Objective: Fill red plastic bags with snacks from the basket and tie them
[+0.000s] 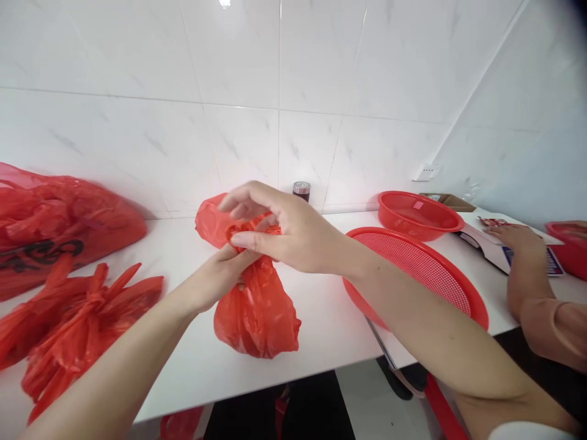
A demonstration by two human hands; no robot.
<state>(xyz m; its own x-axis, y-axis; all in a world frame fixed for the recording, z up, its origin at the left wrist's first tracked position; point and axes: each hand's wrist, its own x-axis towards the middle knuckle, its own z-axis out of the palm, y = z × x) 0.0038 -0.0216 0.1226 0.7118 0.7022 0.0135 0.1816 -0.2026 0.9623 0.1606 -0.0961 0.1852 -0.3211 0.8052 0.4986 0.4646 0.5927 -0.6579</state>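
A filled red plastic bag [259,315] is in front of me, low over the white table. My left hand [217,274] is closed around its gathered neck. Over the neck lies my right hand [293,238], its thumb pressed on the twisted plastic and its fingers bent across the top. A puffed piece of red plastic [210,221] shows behind my hands; whether it belongs to the same bag I cannot tell. What the bag contains is hidden.
Knotted red bags [92,311] and a large red bag with black print [68,214] lie left. Right are a red mesh basket [413,269], a red basin [417,220] and a scale [488,247] with another person's hand [516,235]. A jar [301,189] stands by the wall.
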